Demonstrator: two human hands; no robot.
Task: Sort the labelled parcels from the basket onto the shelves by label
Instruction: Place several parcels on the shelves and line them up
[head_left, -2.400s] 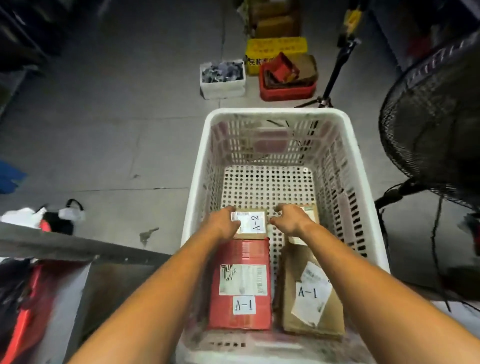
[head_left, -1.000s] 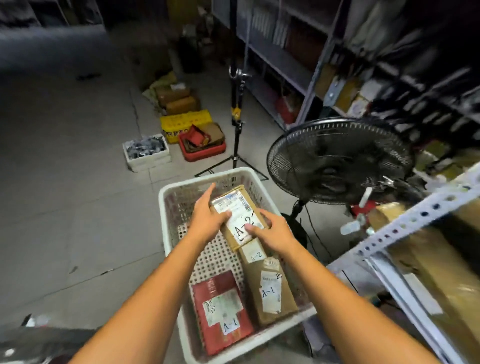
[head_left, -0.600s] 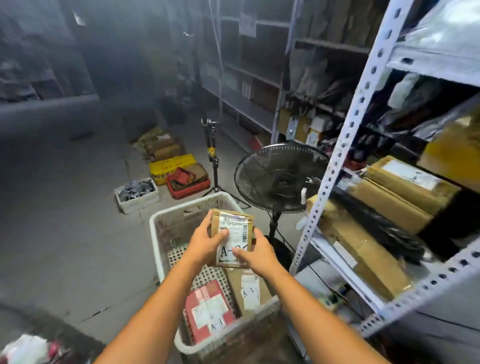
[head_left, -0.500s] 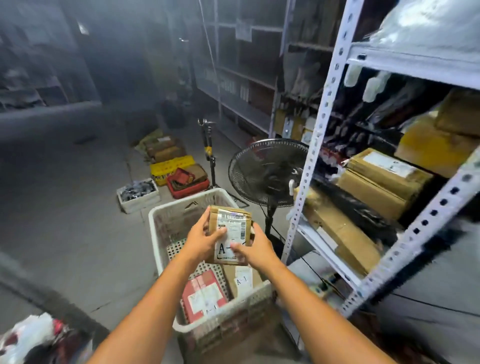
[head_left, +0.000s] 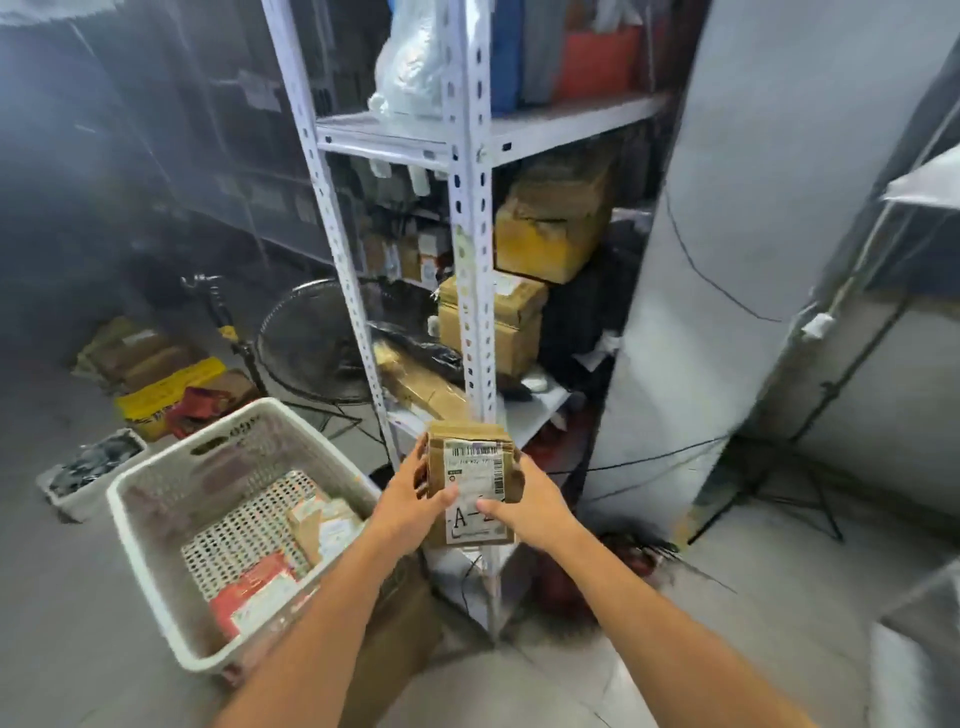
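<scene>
**Parcel in both hands, short of the shelves**

The likeliest slip was a wrong shelf. The right thumb lay over the last character on the white label of the small brown cardboard parcel (head_left: 470, 483), so only "A-" read clearly; it was probably a 2, though the blur left that unsure. The parcel could also have struck a post if pushed straight ahead, since the upright stood directly behind it.

The parcel was off the floor and clear of the basket, held upright between the two hands at chest height. The left hand (head_left: 410, 506) clasped its left edge, the fingers (head_left: 422, 462) wrapped behind and the thumb on the label. The right hand (head_left: 537, 514) gripped the right edge the same way.

Down to the left sat the white perforated plastic basket (head_left: 156, 551), with a red parcel (head_left: 254, 592) and brown ones (head_left: 324, 525) waiting in it.

Beyond stood the white slotted-steel shelving unit (head_left: 470, 249), whose middle tier was crowded with brown cartons (head_left: 511, 325). Sliding a parcel in there might have knocked something loose.
</scene>
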